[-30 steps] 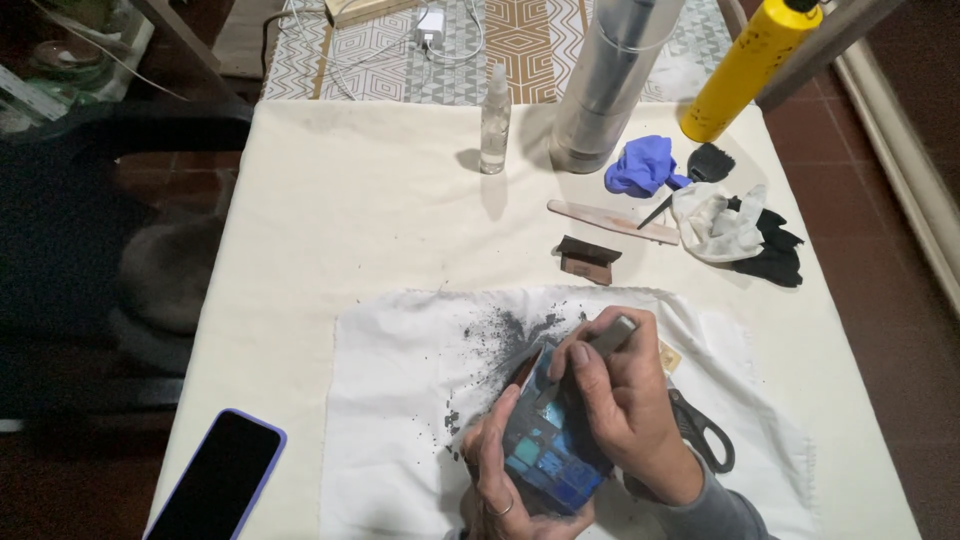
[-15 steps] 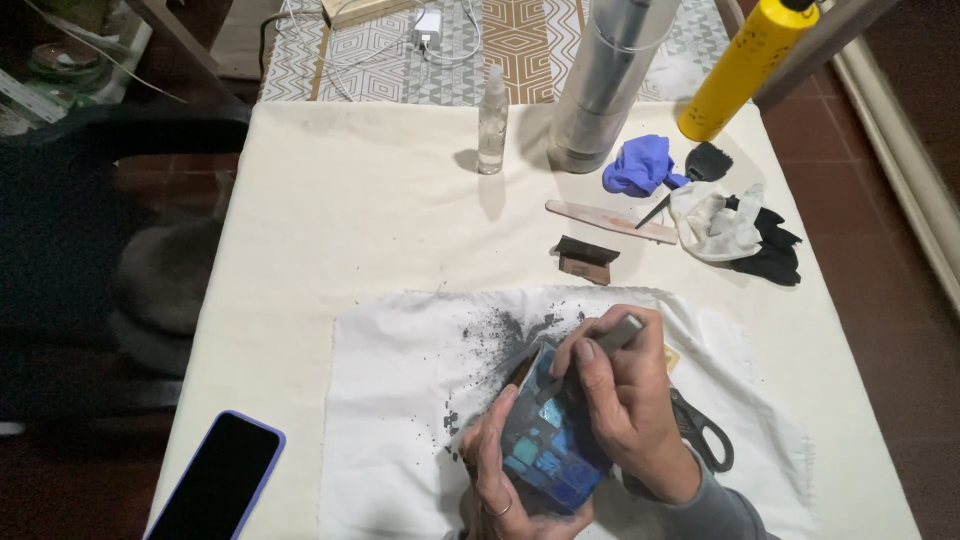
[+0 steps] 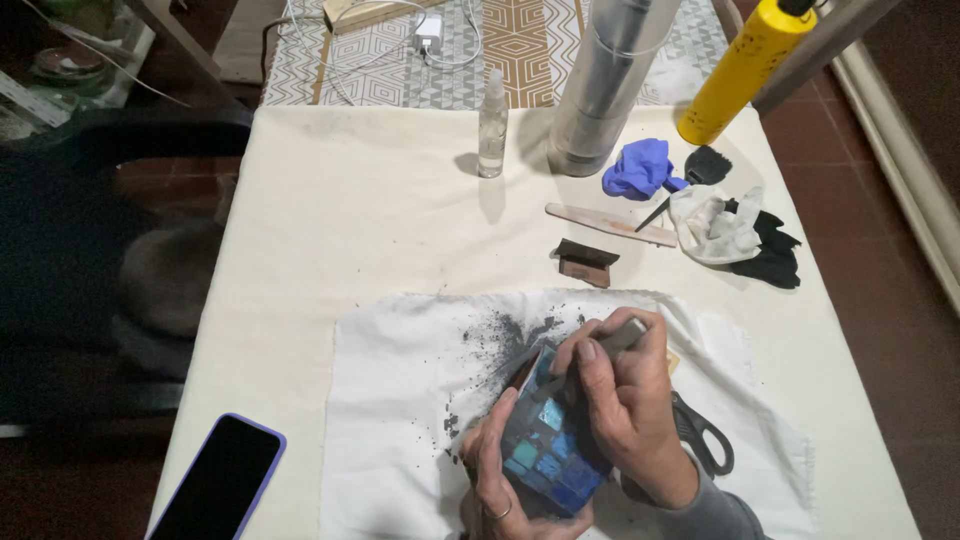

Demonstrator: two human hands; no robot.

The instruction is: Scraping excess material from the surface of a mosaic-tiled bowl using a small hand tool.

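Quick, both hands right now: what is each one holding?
Left hand: closed around the blue mosaic-tiled block, holding it from below.
Right hand: closed on a small grey tool, pressed against the block.

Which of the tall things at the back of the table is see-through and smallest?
The little clear spray bottle, standing left of the big grey cylinder. The yellow can at the right is solid-coloured and much bigger.

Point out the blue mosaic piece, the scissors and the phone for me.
blue mosaic piece (image 3: pixel 545 450), head view, on its tiled face.
scissors (image 3: pixel 705 445), head view, on the black handle loop.
phone (image 3: pixel 220 480), head view, middle of the dark screen.
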